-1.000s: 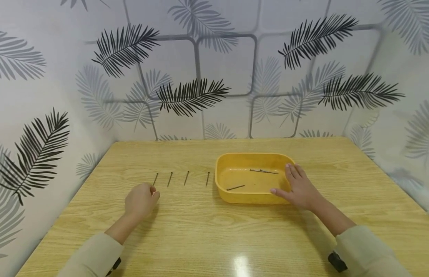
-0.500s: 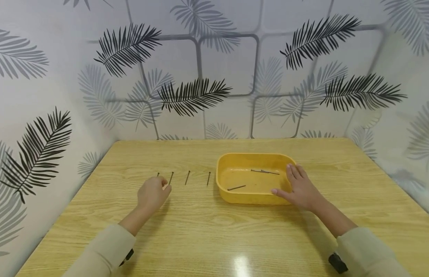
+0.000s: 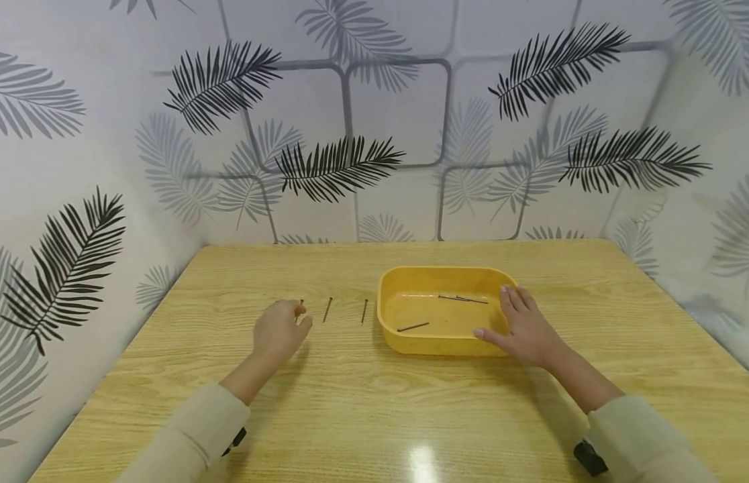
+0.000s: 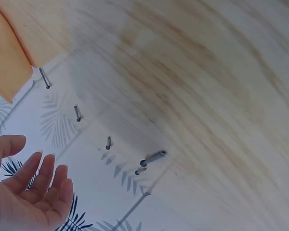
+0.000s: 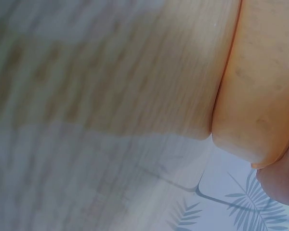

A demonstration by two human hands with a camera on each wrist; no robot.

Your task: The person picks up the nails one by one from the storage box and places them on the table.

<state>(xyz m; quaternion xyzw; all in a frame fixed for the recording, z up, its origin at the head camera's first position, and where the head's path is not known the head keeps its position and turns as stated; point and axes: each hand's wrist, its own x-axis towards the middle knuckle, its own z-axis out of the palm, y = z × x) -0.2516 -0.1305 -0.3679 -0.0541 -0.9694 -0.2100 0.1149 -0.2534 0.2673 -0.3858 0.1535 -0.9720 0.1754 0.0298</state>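
My left hand (image 3: 280, 329) is over the left end of a row of nails, its fingers loosely bent and nothing held. In the left wrist view the fingers (image 4: 33, 180) are apart from the nails. A nail (image 3: 328, 310) and another nail (image 3: 364, 311) lie in plain sight; a third nail (image 3: 301, 305) is partly covered by the hand. The left wrist view shows two nails close together at the row's end, one of them a slanted nail (image 4: 153, 158). My right hand (image 3: 525, 329) rests on the right end of a yellow plastic tray (image 3: 435, 345), fingers straight and spread over its rim.
Inside the tray are a nail (image 3: 413, 327) near the front left and two touching nails (image 3: 463, 298) near the back. The wooden table (image 3: 362, 416) meets a leaf-patterned wall (image 3: 398, 201) at its back edge.
My left hand has moved right along the row, covering the leftmost nails in the head view, and its fingers have loosened. The right hand and tray have stayed put.
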